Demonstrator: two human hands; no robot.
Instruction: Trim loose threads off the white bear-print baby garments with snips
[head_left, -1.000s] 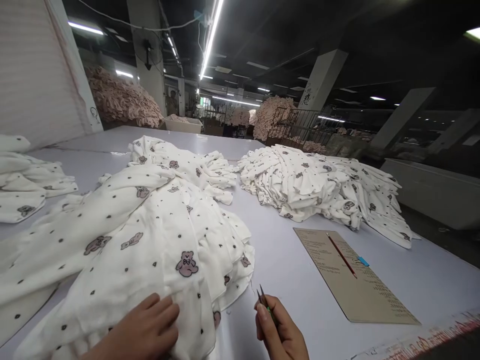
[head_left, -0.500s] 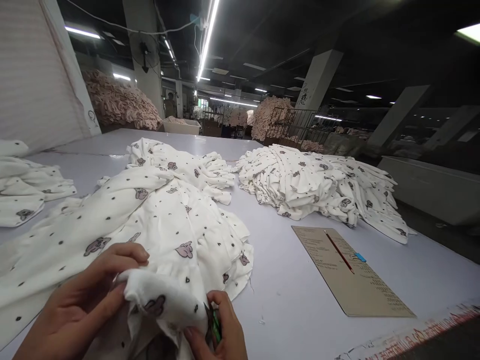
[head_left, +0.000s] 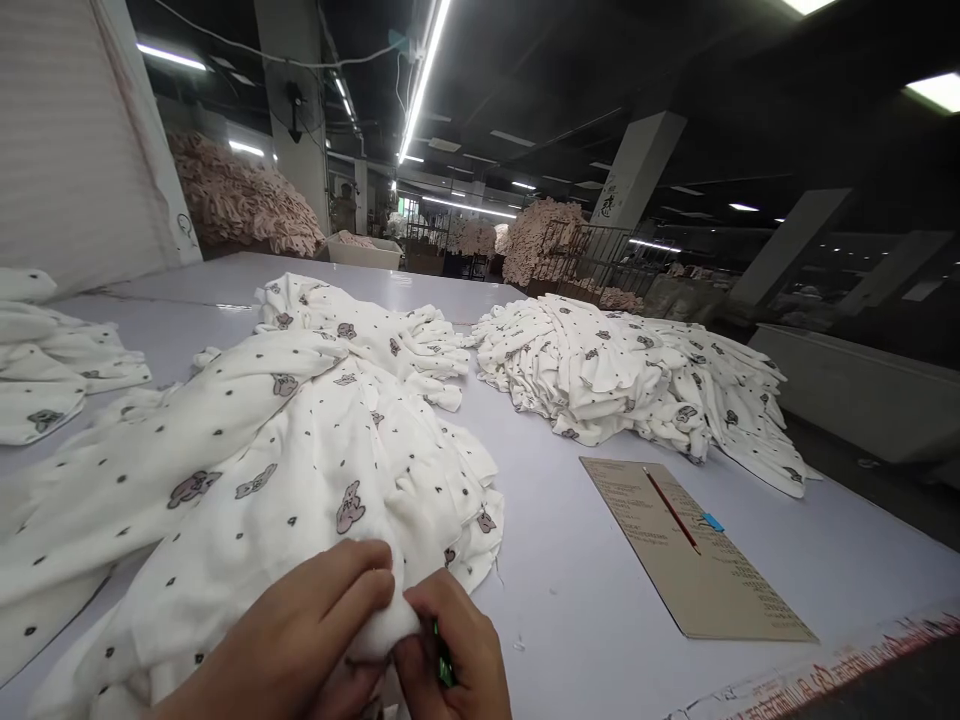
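Observation:
My left hand (head_left: 330, 610) is closed on a bunched edge of a white garment (head_left: 300, 520) printed with grey-mauve bears and small dark marks. Right beside it, my right hand (head_left: 457, 650) pinches the same folded edge between thumb and fingers. Tucked in the right palm is a small green-handled tool (head_left: 444, 655), mostly hidden by the fingers, so its working end does not show. The garment spreads away from me over a loose heap of the same cloth on the table (head_left: 547, 560).
A pile of matching white garments (head_left: 600, 360) lies to the right, with more cloth (head_left: 60, 360) at far left. Nearer me on the right is a brown card (head_left: 675, 570) with writing, a red pencil (head_left: 673, 512) and a blue clip (head_left: 712, 522). Pink piles (head_left: 240, 195) stand behind.
My left hand has moved right and closed in beside my right hand. The raised cloth flap between them is now gathered into a small fold. The right hand has shifted slightly right.

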